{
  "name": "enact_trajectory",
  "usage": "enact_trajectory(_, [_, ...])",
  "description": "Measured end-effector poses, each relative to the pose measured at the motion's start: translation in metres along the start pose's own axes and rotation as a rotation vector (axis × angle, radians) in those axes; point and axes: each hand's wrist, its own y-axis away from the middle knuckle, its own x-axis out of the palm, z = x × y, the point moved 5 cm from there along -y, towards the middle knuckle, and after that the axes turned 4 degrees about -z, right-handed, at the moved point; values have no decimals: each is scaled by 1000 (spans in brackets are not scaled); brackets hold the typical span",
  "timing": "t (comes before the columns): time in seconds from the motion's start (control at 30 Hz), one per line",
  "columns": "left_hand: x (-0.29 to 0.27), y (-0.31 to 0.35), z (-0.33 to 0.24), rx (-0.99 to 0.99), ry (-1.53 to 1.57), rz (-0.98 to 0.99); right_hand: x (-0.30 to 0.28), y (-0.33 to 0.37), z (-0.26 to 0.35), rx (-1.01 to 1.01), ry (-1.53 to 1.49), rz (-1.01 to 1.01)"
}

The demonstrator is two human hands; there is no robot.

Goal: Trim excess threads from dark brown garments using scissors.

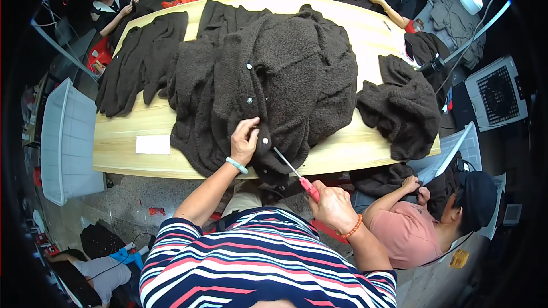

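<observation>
A dark brown knitted cardigan (285, 63) lies spread in a thick heap across the middle of the table, its front edge drooping over the near side. Several pale, shiny buttons (249, 101) run down its front band. My left hand (244, 144) is on that band beside a lower button, fingers bent and closed on the knit. In my right hand (334, 208), just off the table's near edge, is a red-handled tool (309, 188) with a long thin metal shaft. The shaft points up and left, its end at the cardigan beside the lower button. What kind of tip it has is too small to tell.
More brown knits lie on the light wooden table (337, 162), at left (142, 57) and right (402, 105). A white card (153, 144) sits near the left edge. Plastic bins (68, 142) stand around. A person in pink (408, 228) works close by my right; two others sit across.
</observation>
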Motion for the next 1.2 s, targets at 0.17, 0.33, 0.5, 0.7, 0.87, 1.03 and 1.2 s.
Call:
enact_trajectory(0.17, [-3,-7,35,-330,388,-137,-16,-22,22,-127,29,-46])
enact_trajectory(0.33, [5,-15,25,-400,557,-122,-36,-63,43,-222,29,-188])
enact_trajectory(0.5, [-3,-25,26,-550,610,-214,-19,-65,35,-217,93,-22])
enact_trajectory(0.7, [-42,-59,-21,-545,794,-63,-6,-52,-21,-150,-175,-114])
enact_trajectory(0.87, [-79,-164,-176,-102,703,84,-16,-60,-25,-203,-239,-410])
enact_trajectory(1.03, [-121,-304,-272,709,-166,93,-34,-69,-34,-140,-323,-417])
enact_trajectory(1.2, [-11,-362,-291,781,64,-217,-36,-73,-53,-56,-333,-501])
